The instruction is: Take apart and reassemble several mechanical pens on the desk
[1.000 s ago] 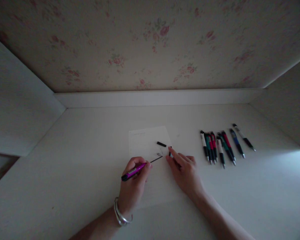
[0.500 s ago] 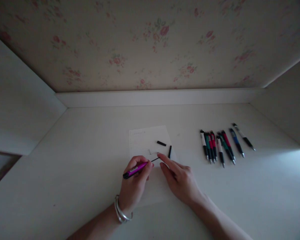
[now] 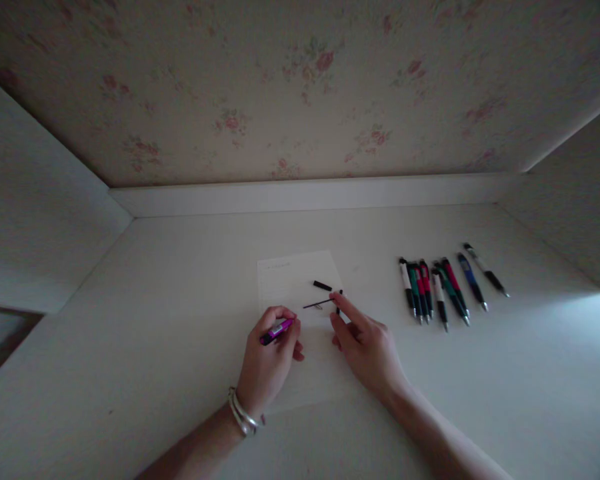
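Wrapped in the fingers of my left hand is a purple pen barrel with a dark end. My right hand has a thin dark pen refill at its index fingertip, its free end pointing left, apart from the barrel. A small spring appears to lie on the paper just below the refill. One black tube-shaped piece rests beyond my fingers. Another black piece is partly hidden behind my right fingertips. Under both hands lies a lined paper sheet.
Several pens with white, green, red and blue barrels lie in a row on the white desk to the right. White side panels and a floral-papered wall enclose the desk. A framed edge shows at far left.
The refill has come out of the purple barrel, drawn to the right by my right hand. My left hand stays nearly in place with the barrel.
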